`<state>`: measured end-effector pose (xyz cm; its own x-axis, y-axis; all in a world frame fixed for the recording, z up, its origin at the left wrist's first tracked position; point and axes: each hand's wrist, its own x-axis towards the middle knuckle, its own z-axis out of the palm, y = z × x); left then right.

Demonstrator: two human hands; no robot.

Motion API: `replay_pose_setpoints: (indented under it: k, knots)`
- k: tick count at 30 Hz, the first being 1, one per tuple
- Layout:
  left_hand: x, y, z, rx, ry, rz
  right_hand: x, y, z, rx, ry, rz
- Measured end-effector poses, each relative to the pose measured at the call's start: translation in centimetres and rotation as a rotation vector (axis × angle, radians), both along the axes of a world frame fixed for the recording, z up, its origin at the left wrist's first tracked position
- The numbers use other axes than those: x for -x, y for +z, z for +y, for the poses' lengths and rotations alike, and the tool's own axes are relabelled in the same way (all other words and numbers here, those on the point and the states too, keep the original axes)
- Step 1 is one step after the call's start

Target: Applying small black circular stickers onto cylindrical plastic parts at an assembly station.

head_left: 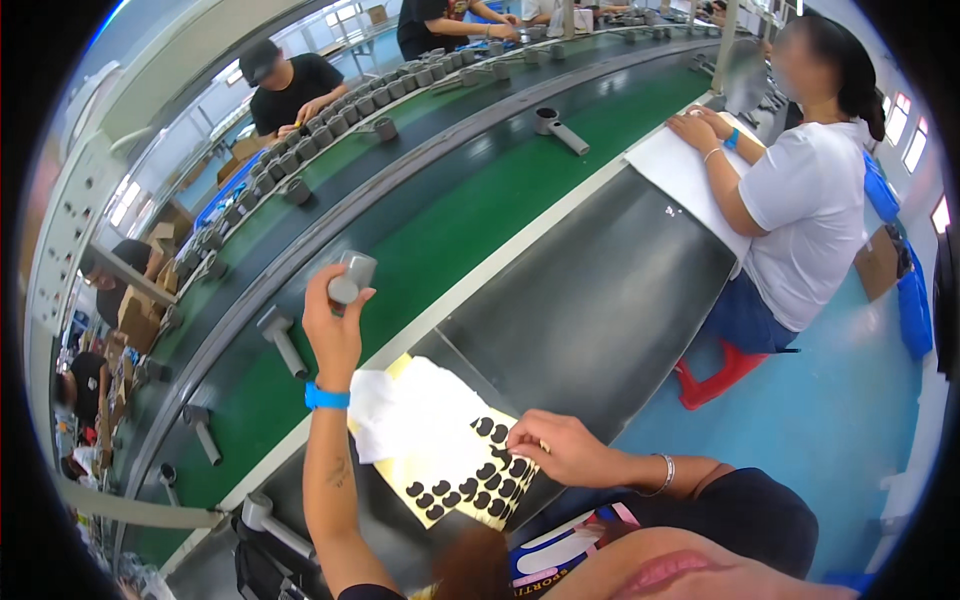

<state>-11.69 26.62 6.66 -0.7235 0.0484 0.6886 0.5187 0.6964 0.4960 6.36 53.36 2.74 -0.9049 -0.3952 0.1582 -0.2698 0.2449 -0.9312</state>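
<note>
Left hand (pixel 333 325) is raised above the green conveyor belt (pixel 440 215), its fingers closed around a small grey cylindrical part (pixel 350 276) held up at the fingertips, with a blue wristband (pixel 327 397) on the forearm below. Right hand (pixel 555 447) rests low on the dark grey desk (pixel 590 290), fingers pinched together on one of the black oval stickers at the edge of a yellow sticker sheet (pixel 465 475); whether the sticker has lifted free cannot be told. That sheet lies flat on the desk between the two forearms, rows of black ovals (pixel 493 470) covering its near half, and a crumpled white paper (pixel 405 415) overlaps its far half. Beyond, the belt curves away carrying grey handled parts (pixel 283 338), spaced well apart, while a second track further off holds a close-packed row of similar grey pieces (pixel 330 120). A person in a white shirt (pixel 810 215) sits at the right side of the desk, hands on a white sheet (pixel 690 175). Other workers in black (pixel 290 90) stand across the line.
</note>
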Motion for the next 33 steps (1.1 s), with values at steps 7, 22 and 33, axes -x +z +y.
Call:
replay_pose_setpoints:
  k: [7,22,33]
  knots:
    - [-13.9,0.3,1.2,-0.462,-0.044,-0.094,-2.2,2.4,0.0,0.037,-0.036,0.246]
    - [-25.6,-3.8,5.9,-0.439,-0.192,-0.275,-3.1,4.3,-1.5,0.41,0.013,-0.04]
    - [-27.0,-4.0,6.9,-0.704,-0.269,-0.288,-4.0,4.5,-2.7,0.436,0.144,-0.113]
